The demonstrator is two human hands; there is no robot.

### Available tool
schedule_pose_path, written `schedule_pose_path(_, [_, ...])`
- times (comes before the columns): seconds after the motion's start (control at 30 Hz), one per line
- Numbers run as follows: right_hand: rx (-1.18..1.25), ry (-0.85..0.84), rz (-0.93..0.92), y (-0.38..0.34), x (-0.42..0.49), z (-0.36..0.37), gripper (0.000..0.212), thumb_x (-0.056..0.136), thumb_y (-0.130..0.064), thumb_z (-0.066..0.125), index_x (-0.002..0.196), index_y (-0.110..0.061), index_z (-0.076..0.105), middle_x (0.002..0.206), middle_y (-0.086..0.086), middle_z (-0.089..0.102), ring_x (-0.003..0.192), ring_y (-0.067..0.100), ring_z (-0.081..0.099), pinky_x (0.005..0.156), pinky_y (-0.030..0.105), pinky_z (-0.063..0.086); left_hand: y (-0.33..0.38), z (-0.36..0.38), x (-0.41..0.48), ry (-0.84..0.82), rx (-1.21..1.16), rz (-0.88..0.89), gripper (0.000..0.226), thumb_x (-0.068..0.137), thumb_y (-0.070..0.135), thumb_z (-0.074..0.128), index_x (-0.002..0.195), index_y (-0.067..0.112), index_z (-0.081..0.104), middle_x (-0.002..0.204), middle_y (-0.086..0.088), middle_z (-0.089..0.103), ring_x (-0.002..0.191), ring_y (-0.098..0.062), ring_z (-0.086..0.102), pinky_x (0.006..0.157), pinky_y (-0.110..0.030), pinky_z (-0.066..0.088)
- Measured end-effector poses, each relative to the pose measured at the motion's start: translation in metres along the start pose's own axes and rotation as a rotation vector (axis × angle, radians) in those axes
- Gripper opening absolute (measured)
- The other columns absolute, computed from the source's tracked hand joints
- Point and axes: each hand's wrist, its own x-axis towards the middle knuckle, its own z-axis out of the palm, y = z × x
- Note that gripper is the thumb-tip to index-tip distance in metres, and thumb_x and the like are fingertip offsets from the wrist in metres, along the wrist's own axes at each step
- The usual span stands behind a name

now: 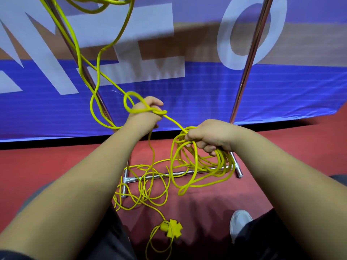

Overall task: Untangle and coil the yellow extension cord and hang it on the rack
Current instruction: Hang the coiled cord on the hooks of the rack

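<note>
The yellow extension cord (199, 166) is partly coiled. My right hand (210, 136) grips a bunch of its loops, which hang down over the rack's base bar. My left hand (145, 113) holds a small loop of the cord, with a strand wrapped across its back. A taut stretch runs between the two hands. More cord rises from my left hand up the rack's left pole (93, 85) to a tangle at the top edge. Loose loops lie on the floor, ending in the yellow multi-outlet socket (171, 228).
The rack's right pole (249, 59) and chrome base bar (180, 174) stand on red carpet (47, 166). A blue and white banner (244, 87) fills the background. A white shoe (239, 222) and dark trouser legs are at the bottom.
</note>
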Motion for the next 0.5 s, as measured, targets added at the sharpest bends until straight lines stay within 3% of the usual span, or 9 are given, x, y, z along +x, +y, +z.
schedule_pose_path(0.07, [-0.032, 0.009, 0.033, 0.003, 0.000, -0.002, 0.022, 0.095, -0.029, 0.064, 0.091, -0.009, 0.075, 0.056, 0.000, 0.036, 0.043, 0.017, 0.026, 0.047, 0.026, 0.034, -0.006, -0.008, 0.006, 0.015, -0.017, 0.007, 0.031, 0.092, -0.001, 0.065, 0.111, 0.021, 0.074, 0.086, -0.005, 0.062, 0.075, -0.018, 0.066, 0.066, -0.048, 0.065])
schedule_pose_path(0.13, [-0.070, 0.033, 0.077, 0.009, 0.003, -0.005, 0.022, 0.093, -0.029, 0.065, 0.089, -0.009, 0.075, 0.057, 0.001, 0.040, 0.042, 0.017, 0.029, 0.047, 0.026, 0.035, -0.010, -0.017, 0.012, 0.056, -0.032, -0.031, 0.034, 0.092, -0.005, 0.056, 0.101, 0.020, 0.078, 0.085, -0.004, 0.063, 0.077, -0.025, 0.067, 0.066, -0.048, 0.065])
schedule_pose_path(0.23, [-0.098, 0.144, 0.163, 0.019, 0.011, -0.010, 0.024, 0.092, -0.028, 0.065, 0.087, -0.005, 0.073, 0.056, 0.005, 0.049, 0.038, 0.018, 0.035, 0.045, 0.025, 0.037, -0.012, -0.029, 0.017, 0.207, -0.004, -0.067, 0.035, 0.086, -0.002, 0.049, 0.086, 0.023, 0.073, 0.079, 0.000, 0.063, 0.058, -0.019, 0.068, 0.059, -0.035, 0.061])
schedule_pose_path(0.33, [-0.143, 0.350, 0.290, 0.030, 0.020, -0.018, 0.029, 0.094, -0.020, 0.057, 0.072, -0.004, 0.063, 0.044, 0.009, 0.048, 0.033, 0.022, 0.041, 0.047, 0.024, 0.041, -0.011, -0.039, 0.019, 0.355, -0.019, -0.149, 0.028, 0.088, 0.003, 0.042, 0.087, 0.021, 0.062, 0.091, -0.009, 0.072, 0.072, -0.021, 0.076, 0.054, -0.040, 0.062])
schedule_pose_path(0.43, [-0.191, 0.503, 0.341, 0.042, 0.025, -0.028, 0.029, 0.093, -0.014, 0.053, 0.071, -0.006, 0.070, 0.062, 0.011, 0.069, 0.054, 0.027, 0.064, 0.065, 0.033, 0.056, -0.014, -0.051, 0.022, 0.448, 0.111, -0.183, 0.020, 0.084, 0.002, 0.047, 0.088, 0.017, 0.059, 0.092, -0.011, 0.072, 0.078, -0.030, 0.073, 0.057, -0.040, 0.058])
schedule_pose_path(0.5, [-0.219, 0.619, 0.355, 0.046, 0.024, -0.033, 0.036, 0.094, -0.014, 0.050, 0.069, -0.007, 0.075, 0.066, 0.009, 0.075, 0.062, 0.025, 0.068, 0.064, 0.030, 0.054, -0.019, -0.054, 0.022, 0.461, 0.295, -0.134, 0.020, 0.079, -0.001, 0.052, 0.084, 0.017, 0.059, 0.094, -0.011, 0.069, 0.081, -0.032, 0.067, 0.063, -0.038, 0.055])
